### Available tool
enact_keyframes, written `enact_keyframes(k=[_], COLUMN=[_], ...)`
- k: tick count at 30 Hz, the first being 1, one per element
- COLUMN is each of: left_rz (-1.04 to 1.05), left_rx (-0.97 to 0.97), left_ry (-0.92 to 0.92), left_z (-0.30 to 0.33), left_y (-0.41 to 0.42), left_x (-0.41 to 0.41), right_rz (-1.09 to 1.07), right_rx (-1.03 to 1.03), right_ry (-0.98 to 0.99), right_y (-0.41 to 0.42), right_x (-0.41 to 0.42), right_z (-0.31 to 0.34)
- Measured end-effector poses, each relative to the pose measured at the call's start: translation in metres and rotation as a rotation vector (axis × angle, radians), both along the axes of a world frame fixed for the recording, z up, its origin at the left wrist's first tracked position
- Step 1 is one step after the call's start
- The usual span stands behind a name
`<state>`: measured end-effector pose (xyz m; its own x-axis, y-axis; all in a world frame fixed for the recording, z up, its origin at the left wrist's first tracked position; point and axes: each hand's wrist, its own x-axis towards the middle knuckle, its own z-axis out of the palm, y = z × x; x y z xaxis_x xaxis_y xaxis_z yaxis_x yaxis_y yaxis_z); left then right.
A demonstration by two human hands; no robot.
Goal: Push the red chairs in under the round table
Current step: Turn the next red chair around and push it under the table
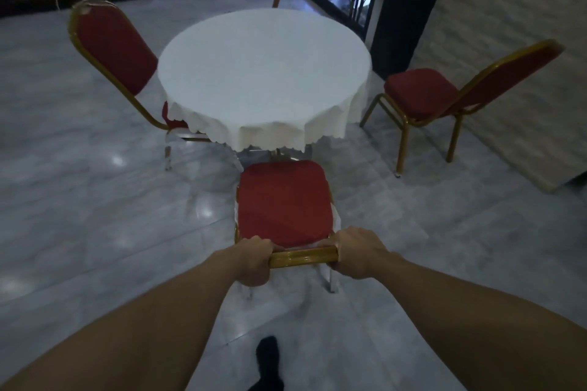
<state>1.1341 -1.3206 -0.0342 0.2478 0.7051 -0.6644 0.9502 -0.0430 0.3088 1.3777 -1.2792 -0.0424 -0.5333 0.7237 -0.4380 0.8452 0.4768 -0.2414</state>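
Red chairs stand around the round table [263,73], which bears only a white cloth. Nearest chair [284,203]: its seat front reaches just short of the cloth's hem. The left hand [254,260] and right hand [357,252] clamp their fingers around its gold top rail. Left of the table, a second chair [116,47] seems tucked partly under, its seat hidden. Right of the table, a third chair [444,95] stands apart.

Left chair [114,47] seat mostly hidden under tablecloth [263,124] (table legs too).
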Motion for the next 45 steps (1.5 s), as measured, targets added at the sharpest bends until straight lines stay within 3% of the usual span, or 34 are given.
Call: enact_keyframes(k=[18, 28, 32, 36, 45], left_rz=[-0.025, 0.014, 0.031, 0.033, 0.008], left_rx=[0.016, -0.022, -0.052, -0.070, 0.204], left_ry=[-0.082, -0.112, -0.078, -0.003, 0.007], left_z=[-0.001, 0.001, 0.006, 0.030, 0.103], left_y=[0.214, 0.239, 0.238, 0.251, 0.320], left_x=[-0.053, -0.057, -0.050, -0.032, 0.101], right_rz=[-0.094, -0.054, -0.073, -0.137, -0.370], right_rx=[0.058, 0.114, -0.020, -0.203, -0.112], right_ry=[-0.039, -0.067, -0.020, 0.155, 0.178], right_y=[0.206, 0.236, 0.238, 0.242, 0.292], right_x=[-0.053, -0.059, -0.052, -0.036, 0.087], right_z=[-0.001, 0.002, 0.006, 0.029, 0.083])
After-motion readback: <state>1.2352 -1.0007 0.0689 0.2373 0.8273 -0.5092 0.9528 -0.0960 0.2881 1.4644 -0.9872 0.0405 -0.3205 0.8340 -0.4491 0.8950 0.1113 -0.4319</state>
